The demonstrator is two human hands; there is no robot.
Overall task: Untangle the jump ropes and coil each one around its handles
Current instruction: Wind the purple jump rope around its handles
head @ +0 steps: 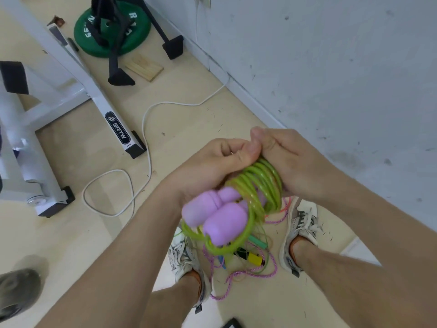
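Green jump rope (260,185), coiled round paired lilac handles (222,216), held above the floor (94,233): left hand (212,166) grips the handles, right hand (293,162) clasps the coils; risk: slack lower loops may spring off if either grip eases, falling into the rope tangle (248,263) below.

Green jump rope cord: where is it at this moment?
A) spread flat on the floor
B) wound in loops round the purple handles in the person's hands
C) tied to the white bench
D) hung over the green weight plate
B: the green cord loops round the purple handles, which the left hand grips while the right hand grips the coils.
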